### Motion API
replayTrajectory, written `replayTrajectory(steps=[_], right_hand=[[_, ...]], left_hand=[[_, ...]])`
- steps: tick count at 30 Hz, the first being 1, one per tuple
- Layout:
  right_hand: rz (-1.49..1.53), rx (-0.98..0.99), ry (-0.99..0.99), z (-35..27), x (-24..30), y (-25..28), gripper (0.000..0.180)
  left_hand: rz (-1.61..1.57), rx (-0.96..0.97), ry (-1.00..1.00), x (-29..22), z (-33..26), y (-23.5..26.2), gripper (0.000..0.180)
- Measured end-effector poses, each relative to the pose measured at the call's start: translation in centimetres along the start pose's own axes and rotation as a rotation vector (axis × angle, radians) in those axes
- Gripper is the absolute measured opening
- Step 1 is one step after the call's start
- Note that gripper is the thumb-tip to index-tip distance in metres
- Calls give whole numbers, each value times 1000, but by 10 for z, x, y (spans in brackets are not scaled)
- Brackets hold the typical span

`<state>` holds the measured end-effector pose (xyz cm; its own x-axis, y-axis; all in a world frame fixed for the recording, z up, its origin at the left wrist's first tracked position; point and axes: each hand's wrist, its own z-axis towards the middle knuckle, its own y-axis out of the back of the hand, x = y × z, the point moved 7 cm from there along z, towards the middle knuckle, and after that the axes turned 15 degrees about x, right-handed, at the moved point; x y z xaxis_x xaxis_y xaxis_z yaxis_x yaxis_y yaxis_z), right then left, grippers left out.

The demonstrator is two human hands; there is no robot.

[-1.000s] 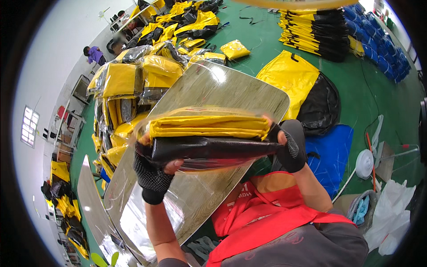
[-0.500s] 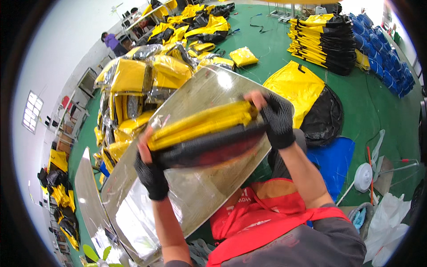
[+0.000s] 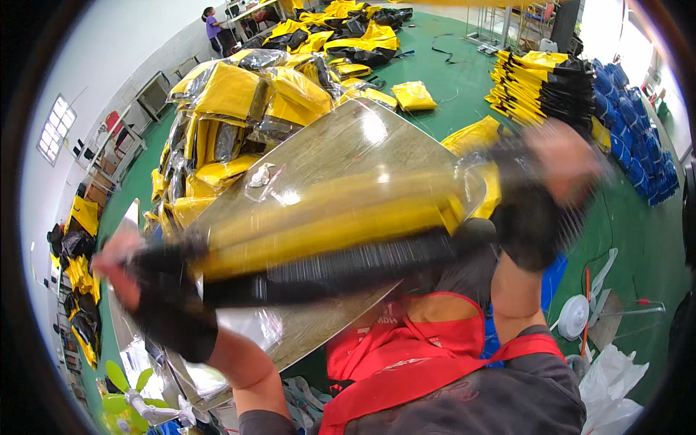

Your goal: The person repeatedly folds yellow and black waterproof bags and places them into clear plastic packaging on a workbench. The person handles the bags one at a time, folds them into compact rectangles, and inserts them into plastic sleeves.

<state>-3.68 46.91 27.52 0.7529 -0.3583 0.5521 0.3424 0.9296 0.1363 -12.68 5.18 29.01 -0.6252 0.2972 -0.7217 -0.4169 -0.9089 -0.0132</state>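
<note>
A folded yellow-and-black fabric cover (image 3: 333, 232) stretches across in front of me, above the work table (image 3: 391, 138), smeared by motion. My left hand (image 3: 163, 297), in a black fingerless glove, is closed at its left end. At the right end my right hand (image 3: 540, 196), gloved the same way, grips it too, raised higher than the left. Both hands are blurred, so the exact hold of the fingers is hard to make out. Below the cover, on the table's near left part, lies clear plastic film (image 3: 250, 326). A small crumpled white scrap (image 3: 261, 176) rests farther up the tabletop.
Plastic-wrapped yellow packages (image 3: 228, 94) are heaped beyond the table's left side. Yellow-and-black covers (image 3: 544, 87) stand stacked at the far right, beside blue bundles (image 3: 631, 138). A green fan (image 3: 130, 391) is at lower left, a white round reel (image 3: 573, 317) at right. Another person (image 3: 214, 32) stands far off.
The cover has come up closer to me, and my hands have moved wider apart with it. My view has shifted slightly, too.
</note>
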Motion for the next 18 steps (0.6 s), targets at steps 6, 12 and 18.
replayTrajectory(steps=[6, 12, 18], right_hand=[[475, 29, -409, -32, -37, -24, 27], [168, 175, -617, -102, -185, -90, 35], [-169, 69, -724, -159, -265, -96, 38]], left_hand=[[74, -141, 361, 79, -17, -53, 39], [-237, -71, 887, 233, -95, -23, 47], [-394, -63, 962, 310, -127, -44, 58]])
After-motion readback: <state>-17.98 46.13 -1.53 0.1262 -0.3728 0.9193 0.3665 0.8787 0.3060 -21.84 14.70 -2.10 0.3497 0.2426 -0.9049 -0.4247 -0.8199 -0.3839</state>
